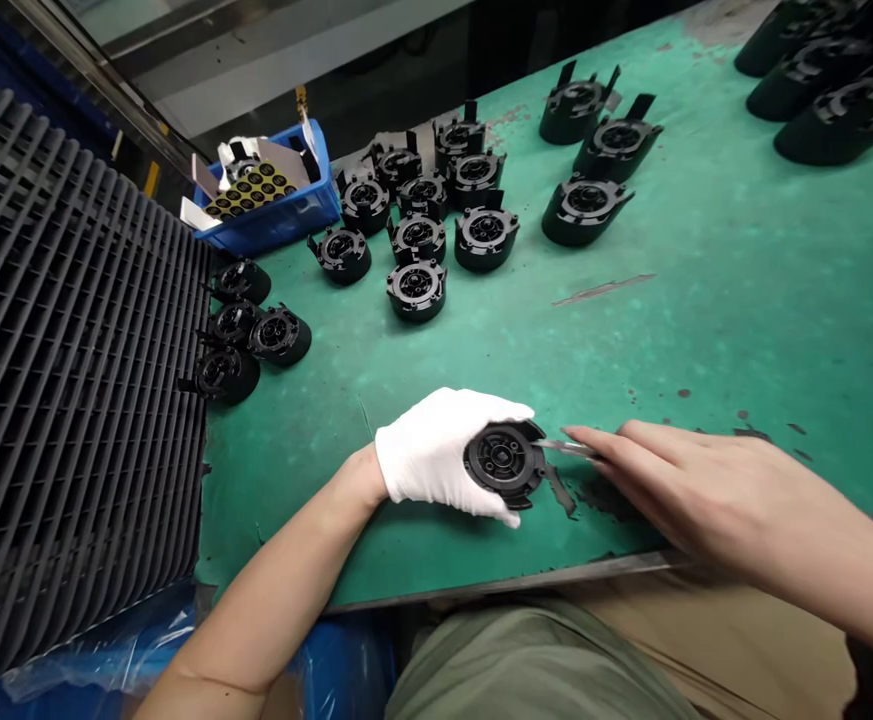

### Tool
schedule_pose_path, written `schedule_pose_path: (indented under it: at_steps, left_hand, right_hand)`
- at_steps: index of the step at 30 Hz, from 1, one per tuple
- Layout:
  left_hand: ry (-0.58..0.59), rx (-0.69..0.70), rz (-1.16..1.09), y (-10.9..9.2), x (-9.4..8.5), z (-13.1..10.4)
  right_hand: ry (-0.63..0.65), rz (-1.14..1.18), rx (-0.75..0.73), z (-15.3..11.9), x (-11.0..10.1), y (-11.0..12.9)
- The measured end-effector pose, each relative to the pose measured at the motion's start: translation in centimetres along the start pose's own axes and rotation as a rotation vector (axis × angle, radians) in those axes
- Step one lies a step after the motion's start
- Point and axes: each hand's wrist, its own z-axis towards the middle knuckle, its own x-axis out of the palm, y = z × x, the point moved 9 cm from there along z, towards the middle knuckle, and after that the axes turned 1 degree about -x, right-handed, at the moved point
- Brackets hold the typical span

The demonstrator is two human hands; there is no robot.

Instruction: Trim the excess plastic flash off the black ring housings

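My left hand (443, 450), in a white glove, is wrapped round a round black plastic part (506, 458) near the front edge of the table. The part's ribbed, circular face is turned up toward me. My bare right hand (676, 480) is closed on a thin metal tool (567, 447), whose tip meets the right rim of the part. Most of the tool is hidden by my fingers, so its exact kind does not show. A dark strip (560, 492) lies just right of the part, and I cannot tell whether it is attached.
Several similar black plastic parts (417, 290) stand on the green table (743, 300), with more at the far right. A blue bin (271, 215) holds a sheet of round stickers (252, 190). Stacked grey grid trays (76, 380) rise on the left.
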Motion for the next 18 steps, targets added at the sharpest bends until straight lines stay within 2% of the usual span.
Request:
schedule_pose_path:
  at_steps: [6,12,18]
  left_hand:
    - [-0.017,0.036,0.007,-0.4,-0.1,0.0]
    - [0.008,0.001,0.024,-0.5,-0.1,0.2]
    - [0.001,0.001,0.007,-0.1,-0.1,0.1]
  right_hand:
    - [0.136,0.051,-0.047,0.6,0.5,0.8]
    - [0.104,-0.040,-0.122,0.1,-0.2,1.8]
    - [0.183,0.021,-0.163,0.8,0.2,0.3]
